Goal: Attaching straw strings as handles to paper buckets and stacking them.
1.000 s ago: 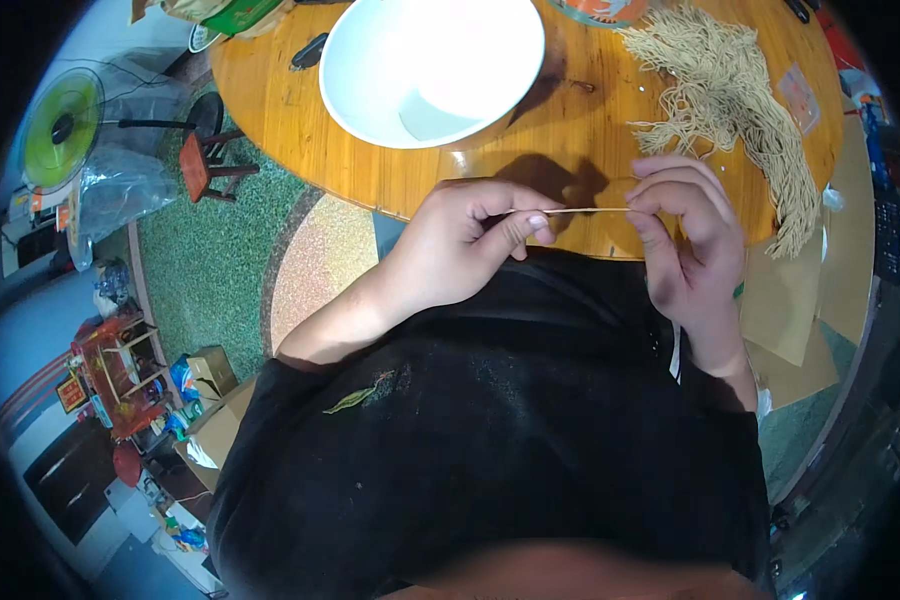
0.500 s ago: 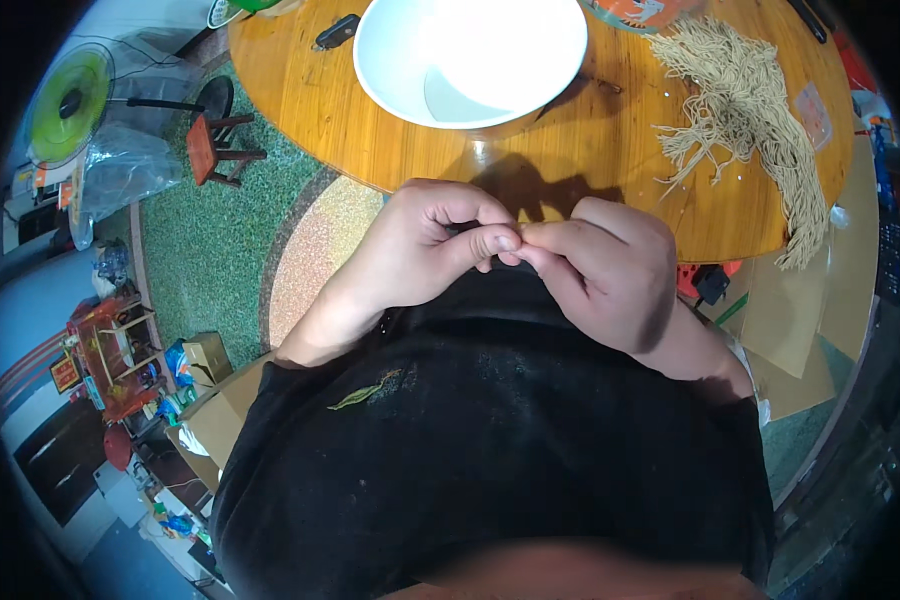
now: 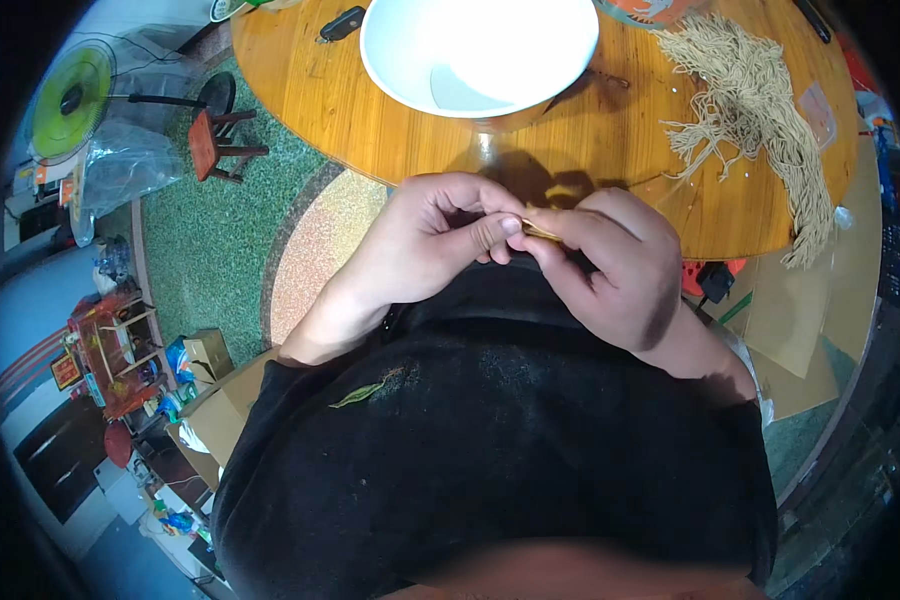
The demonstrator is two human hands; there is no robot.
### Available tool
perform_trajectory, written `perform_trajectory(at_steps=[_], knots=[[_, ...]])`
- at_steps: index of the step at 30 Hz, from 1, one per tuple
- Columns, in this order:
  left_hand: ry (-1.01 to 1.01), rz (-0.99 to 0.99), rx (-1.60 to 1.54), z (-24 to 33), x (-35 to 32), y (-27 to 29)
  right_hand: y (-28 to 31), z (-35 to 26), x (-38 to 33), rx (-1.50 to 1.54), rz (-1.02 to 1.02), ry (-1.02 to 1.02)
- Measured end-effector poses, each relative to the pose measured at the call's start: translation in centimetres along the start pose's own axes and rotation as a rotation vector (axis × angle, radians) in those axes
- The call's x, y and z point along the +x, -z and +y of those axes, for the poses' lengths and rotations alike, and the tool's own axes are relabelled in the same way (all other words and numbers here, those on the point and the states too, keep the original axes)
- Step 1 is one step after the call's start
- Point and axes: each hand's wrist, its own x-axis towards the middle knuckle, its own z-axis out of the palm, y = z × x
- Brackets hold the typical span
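Observation:
My left hand (image 3: 432, 240) and my right hand (image 3: 610, 262) meet close to my chest, just below the edge of a round wooden table (image 3: 300, 70). Their fingertips pinch a short, thin tan strand (image 3: 538, 231) between them; most of it is hidden by the fingers. A pile of the same tan strands (image 3: 760, 100) lies on the table's right side, beyond my right hand. A large white bowl (image 3: 480, 50) stands on the table straight ahead of both hands.
A small dark object (image 3: 342, 22) lies on the table left of the bowl. A green fan (image 3: 70, 95), a clear plastic bag (image 3: 120, 170) and a small red stool (image 3: 215, 145) stand on the green floor at left. Cardboard boxes (image 3: 205, 355) sit lower left.
One second ago the hands were apart with the strand stretched between them. They have come together, and the strand is now bunched between the fingertips.

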Motion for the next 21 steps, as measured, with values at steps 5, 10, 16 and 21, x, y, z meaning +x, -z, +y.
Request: perform_trajectory(at_steps=[5,10,16,21], knots=[[-0.062,0.014,0.145,-0.1,-0.3,-0.4,-0.5,0.6,-0.3,0.003,0.0,0.02],[-0.657,0.153,0.598,2.3,0.2,0.8,-0.4,1.1,0.7,0.061,0.181,0.038],[-0.613,0.13,1.009,11.7,2.6,1.4,-2.7,4.5,2.3,0.095,0.425,-0.014],[-0.23,-0.1,0.915,13.3,6.0,1.3,-4.5,5.5,2.8,0.102,0.47,0.033]])
